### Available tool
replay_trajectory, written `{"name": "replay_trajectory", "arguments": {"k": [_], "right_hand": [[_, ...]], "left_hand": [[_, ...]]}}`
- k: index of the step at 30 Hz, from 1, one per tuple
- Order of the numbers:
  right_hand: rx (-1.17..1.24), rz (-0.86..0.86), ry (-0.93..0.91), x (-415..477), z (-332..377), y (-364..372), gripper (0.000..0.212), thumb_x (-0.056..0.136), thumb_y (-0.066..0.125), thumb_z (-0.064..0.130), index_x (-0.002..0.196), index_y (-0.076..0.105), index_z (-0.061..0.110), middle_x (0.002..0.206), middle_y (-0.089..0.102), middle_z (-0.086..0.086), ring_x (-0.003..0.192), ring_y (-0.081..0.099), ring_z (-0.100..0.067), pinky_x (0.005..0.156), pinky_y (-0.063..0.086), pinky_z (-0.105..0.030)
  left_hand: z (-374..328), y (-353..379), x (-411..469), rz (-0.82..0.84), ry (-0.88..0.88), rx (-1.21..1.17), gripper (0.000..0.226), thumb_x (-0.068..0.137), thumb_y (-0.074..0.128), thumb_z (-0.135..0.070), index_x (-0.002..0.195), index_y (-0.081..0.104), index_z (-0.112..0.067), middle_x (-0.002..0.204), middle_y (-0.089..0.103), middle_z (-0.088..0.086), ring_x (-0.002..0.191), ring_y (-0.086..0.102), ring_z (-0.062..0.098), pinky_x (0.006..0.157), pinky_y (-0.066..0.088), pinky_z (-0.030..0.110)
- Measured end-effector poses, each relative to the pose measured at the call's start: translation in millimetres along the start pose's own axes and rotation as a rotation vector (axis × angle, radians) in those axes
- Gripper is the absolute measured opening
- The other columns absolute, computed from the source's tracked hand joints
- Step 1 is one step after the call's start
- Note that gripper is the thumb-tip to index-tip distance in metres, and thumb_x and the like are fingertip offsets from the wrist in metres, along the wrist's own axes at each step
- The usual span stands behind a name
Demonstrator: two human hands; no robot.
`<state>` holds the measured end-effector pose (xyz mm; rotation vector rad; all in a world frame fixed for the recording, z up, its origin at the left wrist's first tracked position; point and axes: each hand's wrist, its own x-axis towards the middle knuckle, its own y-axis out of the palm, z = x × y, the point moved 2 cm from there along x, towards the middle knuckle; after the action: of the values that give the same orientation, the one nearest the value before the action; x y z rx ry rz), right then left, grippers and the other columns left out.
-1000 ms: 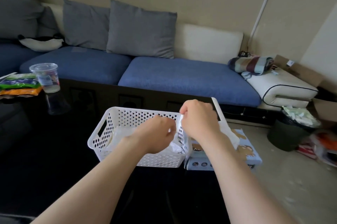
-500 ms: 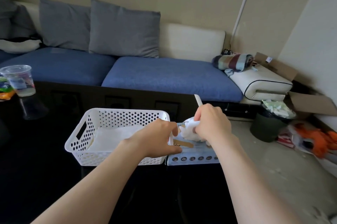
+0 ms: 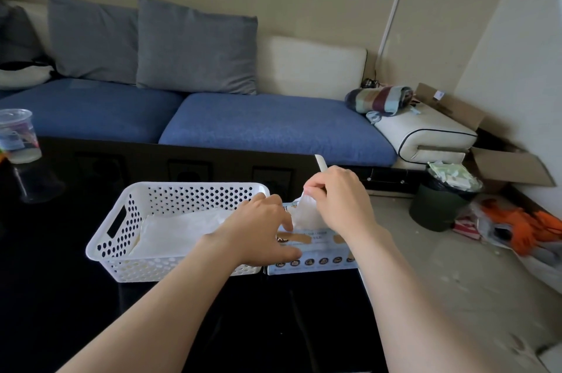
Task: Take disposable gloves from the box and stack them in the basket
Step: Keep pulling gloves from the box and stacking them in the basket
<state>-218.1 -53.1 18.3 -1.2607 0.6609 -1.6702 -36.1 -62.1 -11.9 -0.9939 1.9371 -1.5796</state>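
A white perforated basket (image 3: pixel 127 239) sits on the black table with a flat layer of clear gloves (image 3: pixel 179 228) inside. Right beside it lies the light-blue glove box (image 3: pixel 319 260). My right hand (image 3: pixel 337 199) pinches a crumpled clear glove (image 3: pixel 305 213) that rises out of the box top. My left hand (image 3: pixel 261 231) rests over the basket's right end and presses on the box, fingers spread, holding nothing.
A clear plastic cup (image 3: pixel 18 135) stands at the table's far left. A blue sofa (image 3: pixel 267 126) with grey cushions runs behind the table. On the floor to the right are a dark full bin (image 3: pixel 441 199), cardboard boxes and orange clutter (image 3: pixel 529 226).
Both hands moved right, from the basket's right end to the box. The right hand now pulls a glove up out of the box; the left hand has let go and steadies the box.
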Motion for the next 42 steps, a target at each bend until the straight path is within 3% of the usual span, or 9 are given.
{"name": "replay_trajectory", "arguments": {"k": [8, 12, 17, 27, 31, 33, 37, 40, 42], "right_hand": [[0.217, -0.148, 0.006, 3.8, -2.7, 7.3, 0.016, 0.107, 0.061, 0.016, 0.094, 0.071, 0.015, 0.089, 0.068, 0.003, 0.075, 0.064, -0.014, 0.070, 0.057, -0.042], [0.311, -0.235, 0.056, 5.9, -0.6, 8.3, 0.020, 0.108, 0.062, 0.023, 0.090, 0.064, 0.014, 0.088, 0.068, 0.004, 0.076, 0.062, -0.008, 0.065, 0.047, -0.026], [0.466, -0.496, 0.131, 10.1, 8.3, -7.3, 0.033, 0.109, 0.061, 0.029, 0.084, 0.064, 0.007, 0.068, 0.061, 0.003, 0.068, 0.057, -0.016, 0.060, 0.040, -0.014], [0.452, -0.833, 0.011, 6.9, 33.5, -36.2, 0.027, 0.113, 0.054, 0.026, 0.098, 0.067, 0.007, 0.081, 0.059, 0.008, 0.071, 0.053, -0.012, 0.067, 0.039, -0.021], [0.433, -0.777, 0.037, 3.1, 49.2, -36.4, 0.026, 0.111, 0.056, 0.029, 0.097, 0.067, 0.010, 0.062, 0.050, 0.015, 0.057, 0.050, -0.008, 0.054, 0.034, -0.014], [0.518, -0.682, 0.124, 4.4, 54.0, -31.0, 0.026, 0.112, 0.055, 0.031, 0.099, 0.066, 0.011, 0.061, 0.052, 0.013, 0.058, 0.054, -0.005, 0.055, 0.036, -0.012], [0.709, -0.442, 0.370, 5.8, 60.5, -15.6, 0.026, 0.112, 0.049, 0.035, 0.111, 0.065, 0.014, 0.088, 0.065, 0.012, 0.079, 0.062, -0.002, 0.066, 0.041, -0.011], [0.849, -0.350, 0.488, 4.1, 66.5, -8.7, 0.017, 0.113, 0.048, 0.027, 0.116, 0.063, 0.019, 0.104, 0.062, 0.015, 0.097, 0.063, -0.009, 0.069, 0.042, -0.012], [0.943, -0.308, 0.559, 2.0, 72.4, -6.5, 0.020, 0.112, 0.046, 0.018, 0.123, 0.061, 0.023, 0.115, 0.059, 0.012, 0.098, 0.063, -0.007, 0.064, 0.046, -0.012]], "left_hand": [[2.6, -1.3, -1.7, 0.030, 0.000, 0.004, 0.042, 0.085, 0.070, -0.051, 0.125, 0.070, -0.038, 0.128, 0.056, -0.012, 0.119, 0.045, 0.015, 0.103, 0.038, 0.035], [3.9, -1.2, -2.0, 0.047, -0.008, 0.002, 0.042, 0.087, 0.070, -0.054, 0.127, 0.070, -0.039, 0.133, 0.056, -0.014, 0.123, 0.046, 0.014, 0.107, 0.036, 0.039], [1.6, -1.9, -4.4, 0.065, -0.023, 0.001, 0.042, 0.087, 0.068, -0.055, 0.126, 0.070, -0.039, 0.128, 0.056, -0.013, 0.119, 0.047, 0.016, 0.104, 0.038, 0.041], [3.8, -3.0, -10.5, 0.129, -0.069, -0.065, 0.045, 0.090, 0.060, -0.062, 0.132, 0.065, -0.044, 0.142, 0.050, -0.014, 0.128, 0.034, 0.021, 0.108, 0.027, 0.050], [2.8, -7.6, -12.2, 0.010, -0.106, -0.204, 0.048, 0.087, 0.057, -0.072, 0.125, 0.068, -0.045, 0.133, 0.057, -0.024, 0.131, 0.030, 0.016, 0.105, 0.025, 0.044], [2.9, -17.8, -13.3, -0.105, -0.101, -0.389, 0.037, 0.088, 0.059, -0.070, 0.109, 0.073, -0.043, 0.119, 0.065, -0.025, 0.127, 0.043, 0.013, 0.107, 0.034, 0.045], [0.3, -43.3, -23.0, -0.201, -0.109, -0.901, 0.026, 0.103, 0.064, -0.035, 0.085, 0.071, -0.018, 0.081, 0.072, -0.016, 0.080, 0.066, 0.002, 0.081, 0.050, 0.023], [8.9, -48.1, -27.3, -0.300, -0.231, -1.009, 0.021, 0.102, 0.065, -0.028, 0.099, 0.072, -0.008, 0.093, 0.078, 0.001, 0.088, 0.075, 0.018, 0.086, 0.061, 0.038], [15.3, -48.8, -30.6, -0.365, -0.313, -1.073, 0.017, 0.103, 0.063, -0.024, 0.104, 0.071, -0.009, 0.095, 0.078, 0.006, 0.084, 0.077, 0.018, 0.084, 0.064, 0.041]]}}
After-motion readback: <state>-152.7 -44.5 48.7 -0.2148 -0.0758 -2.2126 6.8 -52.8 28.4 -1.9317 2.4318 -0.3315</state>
